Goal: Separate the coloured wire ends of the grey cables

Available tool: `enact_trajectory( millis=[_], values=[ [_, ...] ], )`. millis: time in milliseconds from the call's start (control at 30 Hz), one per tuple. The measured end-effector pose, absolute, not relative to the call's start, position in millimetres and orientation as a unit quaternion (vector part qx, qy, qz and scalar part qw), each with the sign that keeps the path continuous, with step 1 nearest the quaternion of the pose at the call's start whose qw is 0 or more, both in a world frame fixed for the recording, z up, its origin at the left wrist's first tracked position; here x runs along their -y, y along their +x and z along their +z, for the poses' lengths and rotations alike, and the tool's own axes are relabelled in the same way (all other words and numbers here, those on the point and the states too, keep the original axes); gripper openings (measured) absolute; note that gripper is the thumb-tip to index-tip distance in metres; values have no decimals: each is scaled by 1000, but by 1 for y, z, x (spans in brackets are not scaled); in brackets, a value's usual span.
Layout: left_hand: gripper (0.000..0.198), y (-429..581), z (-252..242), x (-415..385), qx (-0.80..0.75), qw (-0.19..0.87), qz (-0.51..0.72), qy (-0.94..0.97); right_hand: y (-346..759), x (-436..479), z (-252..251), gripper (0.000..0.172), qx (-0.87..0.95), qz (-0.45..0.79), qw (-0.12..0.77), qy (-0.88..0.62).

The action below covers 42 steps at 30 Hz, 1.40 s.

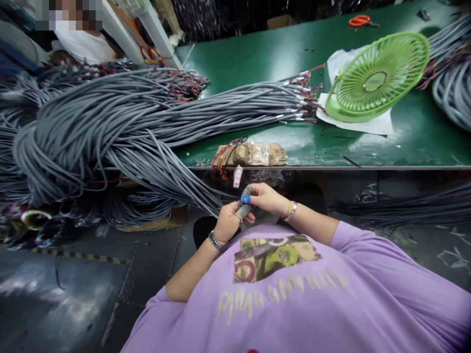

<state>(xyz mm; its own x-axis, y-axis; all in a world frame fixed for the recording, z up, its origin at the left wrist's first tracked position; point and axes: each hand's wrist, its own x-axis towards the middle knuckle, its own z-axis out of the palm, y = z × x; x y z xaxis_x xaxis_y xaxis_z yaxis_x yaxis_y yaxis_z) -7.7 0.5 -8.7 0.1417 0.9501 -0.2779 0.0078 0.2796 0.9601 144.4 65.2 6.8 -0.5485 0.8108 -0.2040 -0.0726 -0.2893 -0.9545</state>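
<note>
My left hand (227, 223) is closed in front of my body, below the bench edge. Grey cables (184, 179) slope down from the bench to it, and its fingers appear to grip a cable end. Pressed close beside it, my right hand (270, 198) has thumb and fingers pinched together, with a blue band (246, 199) at the thumb. Grey wrapping shows on some fingers of both hands. What lies between the right fingertips is too small to make out. Just above the hands, a pale pink connector-like piece (238, 176) hangs from a taped block (257, 154) at the bench edge.
A thick bundle of grey cables (235, 105) with stripped red and black ends lies across the green bench (250, 59). A green fan (379, 81) stands at right, near orange-handled scissors (359, 20). More coiled cables (143, 208) lie below. Another person (83, 41) is at far left.
</note>
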Motion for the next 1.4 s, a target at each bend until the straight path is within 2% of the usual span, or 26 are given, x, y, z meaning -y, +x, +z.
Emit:
enact_trajectory(
  millis=[233, 533, 800, 1100, 1400],
  values=[
    [37, -5, -12, 0, -532, 592, 471, 381, 139, -66, 6, 31, 484, 713, 332, -384],
    [35, -7, -15, -3, -519, 603, 507, 332, 139, -66, 1, 40, 468, 709, 341, -403],
    [36, -7, -14, -3, -527, 577, 538, 316, 137, -65, -3, 40, 477, 702, 353, -394],
    [36, -6, -15, -2, -522, 591, 509, 346, 137, -66, 8, 38, 476, 739, 310, -362],
    [36, -2, -9, -3, -537, 571, 535, 317, 134, -63, 0, 36, 476, 704, 360, -386]
  ],
)
